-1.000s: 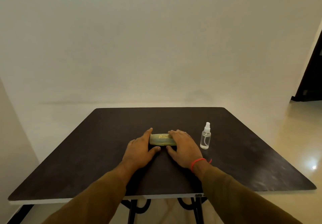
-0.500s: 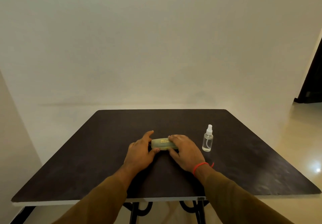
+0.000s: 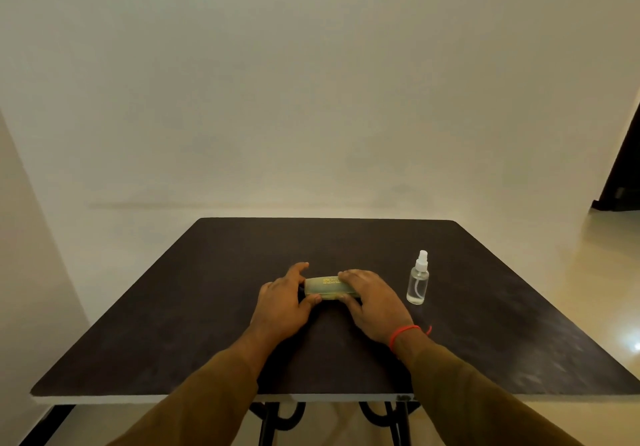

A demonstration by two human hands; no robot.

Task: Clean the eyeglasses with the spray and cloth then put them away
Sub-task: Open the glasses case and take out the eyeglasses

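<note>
- Dark square table (image 3: pixel 173 324), seen from above & in front; pale front edge runs across the bottom of view, rounded far corners near a plain light wall (image 3: pixel 311 99)
- Glasses case (image 3: pixel 327 287), yellow-green & closed, lies flat at table centre, long side left-to-right, well in from every edge
- Left hand (image 3: pixel 284 307) grips the case's left end: thumb on the near side, fingers curled over the far side, narrow hold
- Right hand (image 3: pixel 375 301) covers the case's right end: fingers over the top, thumb against the near side, also a narrow hold; red thread (image 3: pixel 403 334) on that wrist
- Both brown sleeves cross the front edge from below
- Spray bottle (image 3: pixel 418 282), clear w/ white nozzle, stands upright just right of the right hand, not touching it
- Eyeglasses & cloth not visible; can't tell if they're inside the case
- Open tabletop: wide bare areas left of the left hand, behind the case to the far edge, & right of the bottle
- Beyond the right edge: glossy pale floor (image 3: pixel 588 289), dark doorway at far right
- Black metal legs (image 3: pixel 268 425) show under the front edge
- Two yellow-edged notices at the top of the wall, text too small to read
</note>
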